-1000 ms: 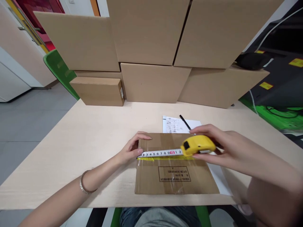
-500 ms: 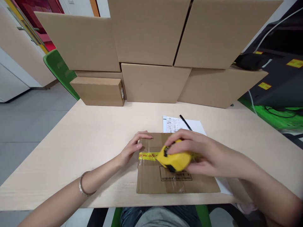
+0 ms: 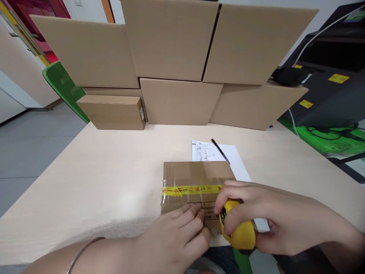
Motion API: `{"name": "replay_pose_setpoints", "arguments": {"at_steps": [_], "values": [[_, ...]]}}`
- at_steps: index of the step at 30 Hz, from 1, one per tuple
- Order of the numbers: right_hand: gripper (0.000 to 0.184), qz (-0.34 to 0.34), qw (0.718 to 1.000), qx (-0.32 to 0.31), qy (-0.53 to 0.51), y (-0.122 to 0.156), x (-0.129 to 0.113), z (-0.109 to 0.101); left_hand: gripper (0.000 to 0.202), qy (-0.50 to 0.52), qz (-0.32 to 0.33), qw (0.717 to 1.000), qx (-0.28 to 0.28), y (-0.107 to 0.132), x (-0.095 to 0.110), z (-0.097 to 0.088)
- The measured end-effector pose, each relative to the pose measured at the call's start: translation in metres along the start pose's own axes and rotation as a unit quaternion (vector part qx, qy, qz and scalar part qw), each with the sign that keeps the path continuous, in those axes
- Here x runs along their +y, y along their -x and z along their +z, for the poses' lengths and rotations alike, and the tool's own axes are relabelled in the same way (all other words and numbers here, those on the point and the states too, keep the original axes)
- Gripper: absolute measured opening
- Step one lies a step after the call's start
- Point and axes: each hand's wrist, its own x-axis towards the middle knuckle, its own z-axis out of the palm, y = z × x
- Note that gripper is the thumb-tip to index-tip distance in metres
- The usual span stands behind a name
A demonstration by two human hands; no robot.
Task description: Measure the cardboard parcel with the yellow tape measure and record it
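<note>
A flat brown cardboard box with a strip of yellow printed tape lies near the table's front edge. My left hand rests palm down over its front left part, fingers lying flat on the cardboard. In my right hand is a yellow tape measure with black parts, tilted at the front right of the box. My right fingers wrap round its top and side. No drawn-out blade shows. Both hands hide much of the printed frame on the box.
Behind the box lie a printed sheet of paper and a black pen. Large cartons stand stacked like a wall along the back, with a smaller box at their left. Dark equipment stands at the right.
My left hand has moved from the box's left edge onto its front part. The tape measure in my right hand has gone rightward and toward me, uncovering the yellow strip. The view has shifted slightly.
</note>
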Motion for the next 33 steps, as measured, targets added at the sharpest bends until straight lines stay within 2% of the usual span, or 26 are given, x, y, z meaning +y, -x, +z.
{"name": "replay_pose_setpoints", "arguments": {"at_steps": [3, 7, 9, 13, 16, 19, 21, 25, 29, 33], "values": [[0.052, 0.000, 1.000, -0.020, -0.020, -0.005, 0.007, -0.006, 0.049, -0.038, 0.053, 0.997, -0.045, -0.001, -0.006, -0.002], [0.044, -0.016, 0.998, -0.043, -0.042, -0.015, 0.015, -0.015, 0.073, -0.084, 0.050, 0.989, -0.115, -0.006, -0.004, -0.008], [0.043, -0.019, 0.997, -0.059, -0.049, -0.021, 0.020, -0.022, 0.079, -0.102, 0.041, 0.987, -0.116, -0.007, -0.002, -0.005], [0.045, -0.020, 0.996, -0.073, -0.051, -0.035, 0.039, -0.047, 0.073, -0.132, 0.037, 0.986, -0.097, -0.006, 0.000, 0.002], [0.036, -0.040, 0.998, -0.024, -0.034, -0.051, 0.064, -0.076, 0.073, -0.141, 0.038, 0.985, -0.091, -0.005, 0.001, 0.003], [0.032, -0.028, 0.998, 0.020, -0.047, -0.067, 0.091, -0.099, 0.073, -0.144, 0.035, 0.983, -0.105, -0.006, 0.002, 0.000], [0.035, -0.004, 0.998, 0.020, -0.063, -0.077, 0.107, -0.105, 0.073, -0.143, 0.037, 0.983, -0.109, -0.007, 0.001, -0.001], [0.038, 0.037, 0.997, -0.014, -0.070, -0.090, 0.126, -0.102, 0.071, -0.144, 0.040, 0.984, -0.093, -0.009, -0.002, -0.001], [0.037, 0.020, 0.998, -0.010, -0.053, -0.087, 0.124, -0.103, 0.071, -0.161, 0.049, 0.983, -0.078, -0.009, -0.004, 0.001], [0.033, -0.015, 1.000, 0.015, -0.020, -0.070, 0.093, -0.098, 0.072, -0.170, 0.058, 0.980, -0.083, -0.006, -0.003, 0.002]]}}
